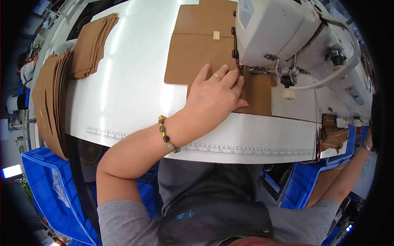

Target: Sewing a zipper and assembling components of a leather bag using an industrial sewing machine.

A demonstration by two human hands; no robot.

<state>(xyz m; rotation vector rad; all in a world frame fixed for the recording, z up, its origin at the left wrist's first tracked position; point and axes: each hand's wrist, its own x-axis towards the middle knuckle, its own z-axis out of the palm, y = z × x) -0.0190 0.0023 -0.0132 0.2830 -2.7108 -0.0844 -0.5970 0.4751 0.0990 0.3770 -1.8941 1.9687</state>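
My left hand (217,88) lies flat with its fingers a little apart on a brown leather-like panel (197,53), close beside the presser foot (241,70) of a white sewing machine (279,33). A small pale tag (216,35) sits on the panel. Part of the panel passes under the machine head and shows again to the right of my fingers. My right arm reaches out past the machine's right end. Of my right hand (370,137) only a sliver by the wrist shows at the picture's dark rim; its fingers are hidden.
Stacks of brown panels (92,47) lie on the left of the white table (135,82), more (51,102) hanging over its edge. A ruler scale (230,151) runs along the front. Blue crates (53,180) stand at both sides. Small brown pieces (334,137) lie right of the machine.
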